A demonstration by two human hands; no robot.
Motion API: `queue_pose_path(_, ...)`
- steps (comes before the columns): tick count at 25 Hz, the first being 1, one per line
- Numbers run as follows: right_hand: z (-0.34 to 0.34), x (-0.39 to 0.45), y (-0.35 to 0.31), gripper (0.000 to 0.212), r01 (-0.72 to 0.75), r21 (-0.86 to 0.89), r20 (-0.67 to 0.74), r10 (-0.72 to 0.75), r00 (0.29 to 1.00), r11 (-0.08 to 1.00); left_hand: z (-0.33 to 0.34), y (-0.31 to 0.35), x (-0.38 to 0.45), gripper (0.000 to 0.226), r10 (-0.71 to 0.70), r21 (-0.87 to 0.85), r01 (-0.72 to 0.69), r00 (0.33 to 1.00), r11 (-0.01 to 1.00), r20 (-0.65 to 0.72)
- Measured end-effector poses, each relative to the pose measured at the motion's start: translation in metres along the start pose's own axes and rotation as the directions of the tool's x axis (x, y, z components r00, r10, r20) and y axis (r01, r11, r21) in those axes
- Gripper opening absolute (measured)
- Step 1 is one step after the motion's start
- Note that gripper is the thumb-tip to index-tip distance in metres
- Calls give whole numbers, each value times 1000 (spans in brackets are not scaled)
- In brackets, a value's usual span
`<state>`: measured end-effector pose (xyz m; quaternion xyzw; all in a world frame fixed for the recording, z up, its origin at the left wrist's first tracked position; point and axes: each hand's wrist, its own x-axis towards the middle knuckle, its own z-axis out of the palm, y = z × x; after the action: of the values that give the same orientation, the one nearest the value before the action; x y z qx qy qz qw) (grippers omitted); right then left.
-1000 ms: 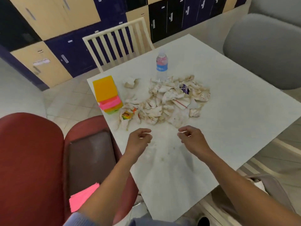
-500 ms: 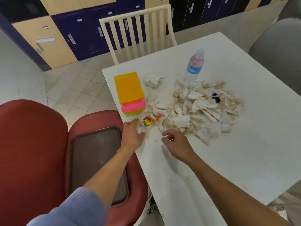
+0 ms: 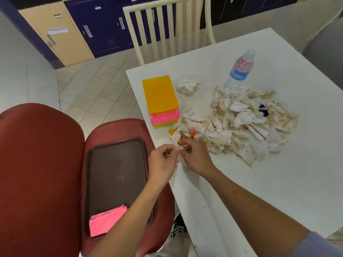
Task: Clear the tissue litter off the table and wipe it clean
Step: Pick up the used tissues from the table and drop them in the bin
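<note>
A heap of crumpled, stained tissues lies on the white table, with a lone tissue ball further back. At the heap's near left corner both hands meet on one tissue with a colourful wrapper. My left hand pinches its lower edge. My right hand pinches the same tissue from the right side. A brown tray lies on the red chair seat to the left, holding a pink cloth.
A stack of yellow, pink and green plastic boxes stands near the table's left edge. A water bottle stands behind the heap. A cream slatted chair is at the far side, a red chair at left, a grey chair at right.
Both hands reached forward to the left corner of the heap and took hold of one tissue. The view swung left and down, bringing the tray and pink cloth into sight.
</note>
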<state>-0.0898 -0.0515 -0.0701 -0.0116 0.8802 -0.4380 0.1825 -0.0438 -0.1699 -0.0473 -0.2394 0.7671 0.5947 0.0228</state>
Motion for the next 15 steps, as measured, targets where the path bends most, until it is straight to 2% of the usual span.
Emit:
queue_pose_path(2,-2,-3,7,13,-30,12,-74,31,997,999,-2,3,-8,14,-26,-84,25,1000,996,-12)
queue_pose_path(4,-9,-10,12,15,-79,67,-100,85,991,995,-4,5,-14,19,-47,-149,40,998,988,-38)
queue_pose_path(8,-15,-15,9,46,-54,149,40,49,998,987,-5,17,-22,23,-57,-388,29,996,921,-61)
queue_pose_path(11,-5,1,0,50,-66,243,67,51,996,968,-7,29,-24,31,-14,-408,-15,998,913,-69)
queue_pose_path(15,1,14,0,37,-159,309,-32,177,984,938,-14,31,-24,25,9,-428,-59,993,902,-119)
